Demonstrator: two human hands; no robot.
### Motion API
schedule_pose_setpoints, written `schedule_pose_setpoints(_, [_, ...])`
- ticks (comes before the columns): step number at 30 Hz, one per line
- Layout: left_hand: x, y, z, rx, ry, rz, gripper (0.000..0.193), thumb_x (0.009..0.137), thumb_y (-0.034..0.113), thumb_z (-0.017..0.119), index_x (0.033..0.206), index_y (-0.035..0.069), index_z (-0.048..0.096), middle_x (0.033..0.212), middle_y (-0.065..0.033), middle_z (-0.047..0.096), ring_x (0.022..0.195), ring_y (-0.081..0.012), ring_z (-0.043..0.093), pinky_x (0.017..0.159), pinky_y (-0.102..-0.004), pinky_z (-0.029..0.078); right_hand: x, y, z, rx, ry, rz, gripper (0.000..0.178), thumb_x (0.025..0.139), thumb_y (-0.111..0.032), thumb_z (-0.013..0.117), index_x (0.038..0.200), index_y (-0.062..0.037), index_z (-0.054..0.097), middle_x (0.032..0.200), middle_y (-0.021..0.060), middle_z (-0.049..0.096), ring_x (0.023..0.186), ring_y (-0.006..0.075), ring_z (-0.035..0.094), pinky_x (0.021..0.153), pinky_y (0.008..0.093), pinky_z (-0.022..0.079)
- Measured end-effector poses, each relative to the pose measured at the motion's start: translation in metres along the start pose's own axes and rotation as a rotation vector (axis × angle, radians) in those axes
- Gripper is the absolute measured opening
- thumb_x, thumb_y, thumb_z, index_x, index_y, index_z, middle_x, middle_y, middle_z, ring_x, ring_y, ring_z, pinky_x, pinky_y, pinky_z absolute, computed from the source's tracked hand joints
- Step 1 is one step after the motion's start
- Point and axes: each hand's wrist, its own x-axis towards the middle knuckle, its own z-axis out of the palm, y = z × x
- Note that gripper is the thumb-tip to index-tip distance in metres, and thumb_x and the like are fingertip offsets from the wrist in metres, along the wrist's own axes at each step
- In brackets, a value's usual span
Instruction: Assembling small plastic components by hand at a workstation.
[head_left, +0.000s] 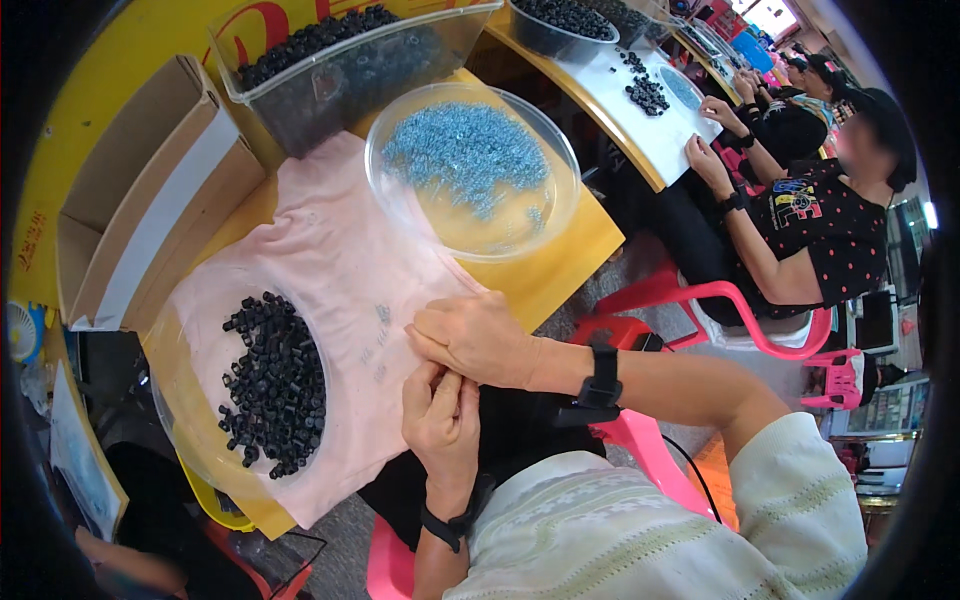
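Note:
My left hand [442, 425] and my right hand [475, 338] meet over the near edge of a pink cloth [330, 215]. Both are closed, fingertips pressed together, and whatever they hold is hidden between them. Just left of my right hand, a few tiny silvery pieces [383, 313], perhaps small springs, lie on the cloth. Farther left, small black plastic parts [275, 390] are heaped in a shallow clear round tray [180, 420]. Beyond my hands a clear round tub [570, 185] contains many tiny bluish metallic pieces [465, 150] that look like springs.
An open cardboard box [165, 215] stands at the far left. Behind the cloth is a clear bin [350, 85] of black parts. At right, another person [800, 220] works at a white-topped table [620, 100], near a pink plastic chair [740, 300].

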Motion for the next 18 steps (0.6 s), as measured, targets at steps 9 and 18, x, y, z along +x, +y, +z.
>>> schedule_pose_setpoints(9, [0.000, -0.006, 0.002, 0.016, -0.030, 0.065, 0.023, 0.075, -0.006, 0.075, 0.097, -0.004, 0.071, 0.098, -0.0129, 0.064, 0.085, -0.0250, 0.063, 0.075, -0.0314, 0.051, -0.003, 0.001, -0.003, -0.018, -0.022, 0.047, 0.016, 0.084, -0.022, 0.062, 0.072, -0.0122, 0.057, 0.070, 0.0032, 0.057, 0.067, 0.0205, 0.064, 0.049, 0.0352, 0.047])
schedule_pose_setpoints(18, [0.008, 0.003, -0.004, -0.048, 0.011, 0.021, 0.027, 0.078, -0.006, 0.073, 0.105, -0.002, 0.070, 0.101, -0.0129, 0.064, 0.084, -0.0234, 0.064, 0.072, -0.0299, 0.052, 0.011, 0.007, -0.028, 0.628, -0.257, 0.372, 0.022, 0.094, -0.022, 0.058, 0.092, -0.0009, 0.061, 0.081, 0.0113, 0.062, 0.072, 0.0295, 0.061, 0.062, 0.0377, 0.049])
